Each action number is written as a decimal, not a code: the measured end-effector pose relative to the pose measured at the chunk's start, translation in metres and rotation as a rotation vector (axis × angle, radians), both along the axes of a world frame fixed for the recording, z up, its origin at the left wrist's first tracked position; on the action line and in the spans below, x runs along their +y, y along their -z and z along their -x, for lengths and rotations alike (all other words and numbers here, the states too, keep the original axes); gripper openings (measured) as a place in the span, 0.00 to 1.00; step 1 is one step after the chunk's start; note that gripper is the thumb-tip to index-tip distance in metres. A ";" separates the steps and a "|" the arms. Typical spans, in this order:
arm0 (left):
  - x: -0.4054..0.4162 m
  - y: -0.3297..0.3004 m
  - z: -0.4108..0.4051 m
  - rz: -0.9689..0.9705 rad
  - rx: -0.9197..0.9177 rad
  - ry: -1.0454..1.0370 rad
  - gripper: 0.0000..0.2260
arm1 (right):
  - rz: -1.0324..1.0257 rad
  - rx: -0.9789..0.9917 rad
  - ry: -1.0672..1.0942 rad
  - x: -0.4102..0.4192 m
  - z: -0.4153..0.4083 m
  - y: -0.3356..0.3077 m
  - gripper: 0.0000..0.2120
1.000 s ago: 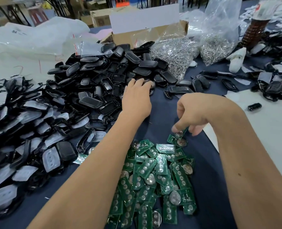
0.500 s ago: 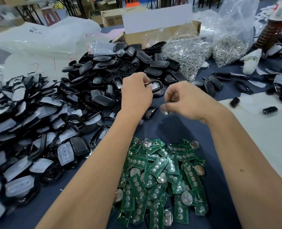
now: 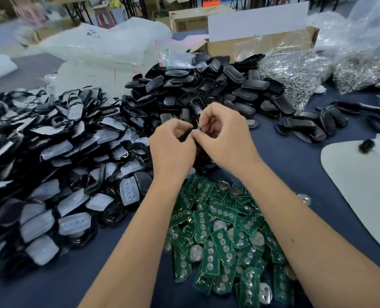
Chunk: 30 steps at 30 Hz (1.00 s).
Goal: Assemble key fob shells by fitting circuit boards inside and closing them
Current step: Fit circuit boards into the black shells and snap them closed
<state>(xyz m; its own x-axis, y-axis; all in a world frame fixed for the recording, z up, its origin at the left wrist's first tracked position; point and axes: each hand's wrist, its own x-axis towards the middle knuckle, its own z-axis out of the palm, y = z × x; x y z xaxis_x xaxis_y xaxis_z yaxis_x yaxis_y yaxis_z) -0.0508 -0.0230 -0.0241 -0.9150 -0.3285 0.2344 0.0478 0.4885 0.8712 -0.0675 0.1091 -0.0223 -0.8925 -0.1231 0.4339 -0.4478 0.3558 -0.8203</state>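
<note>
Left hand (image 3: 172, 145) and right hand (image 3: 223, 134) meet above the worktop (image 3: 295, 165), fingers curled around one small dark part; its orientation cannot be told. Green circuit boards (image 3: 220, 236) heaped beneath; black shells (image 3: 207, 90) piled beyond, too many to count.

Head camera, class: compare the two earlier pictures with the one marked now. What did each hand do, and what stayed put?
The left hand left the black shell pile, carrying a shell toward the body. The right hand rose from the green circuit boards with a small part in its grip. Both now meet above the table, fingers curled over the piece between them, which is mostly hidden. The piles and bags lie as before.
</note>
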 end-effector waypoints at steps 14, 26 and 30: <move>-0.007 0.006 -0.006 -0.153 0.035 0.127 0.03 | -0.038 -0.004 -0.022 0.007 -0.004 0.007 0.03; -0.010 0.007 -0.004 -0.453 -0.111 0.143 0.14 | 0.212 -0.053 0.082 0.018 0.006 0.015 0.12; -0.010 0.007 -0.004 -0.479 -0.117 0.158 0.13 | 0.176 -0.108 0.111 0.013 0.003 0.016 0.06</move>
<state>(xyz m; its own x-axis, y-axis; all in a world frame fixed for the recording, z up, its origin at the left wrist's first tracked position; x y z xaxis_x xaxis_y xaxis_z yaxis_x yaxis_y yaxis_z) -0.0467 -0.0331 -0.0311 -0.9732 -0.2296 -0.0151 -0.0222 0.0281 0.9994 -0.0703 0.1225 -0.0381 -0.9388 0.0480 0.3411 -0.3199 0.2452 -0.9152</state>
